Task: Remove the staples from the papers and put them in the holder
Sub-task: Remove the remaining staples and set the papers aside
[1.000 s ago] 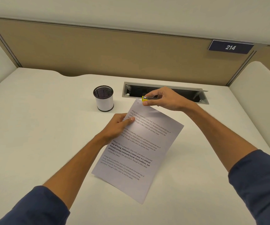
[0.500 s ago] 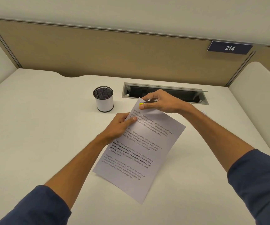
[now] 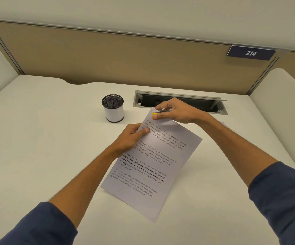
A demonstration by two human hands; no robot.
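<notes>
Printed papers (image 3: 153, 165) are held tilted above the white desk (image 3: 45, 147). My left hand (image 3: 130, 137) pinches their left edge near the top, thumb on the printed side. My right hand (image 3: 175, 112) grips a small yellow and metal staple remover (image 3: 156, 113) pressed against the top left corner of the papers. The staple itself is hidden under the tool. A round holder (image 3: 114, 108) with a black mesh inside and a white wall stands upright on the desk, to the left of the papers' top corner.
An open cable tray (image 3: 180, 103) is recessed in the desk behind my right hand. A beige partition (image 3: 125, 59) with a plate reading 214 (image 3: 250, 53) closes the back. White side dividers stand at both sides. A small scrap lies by my right forearm (image 3: 223, 123).
My right hand has come down with the staple remover onto the papers' top corner. The papers shifted slightly. My left hand keeps its grip.
</notes>
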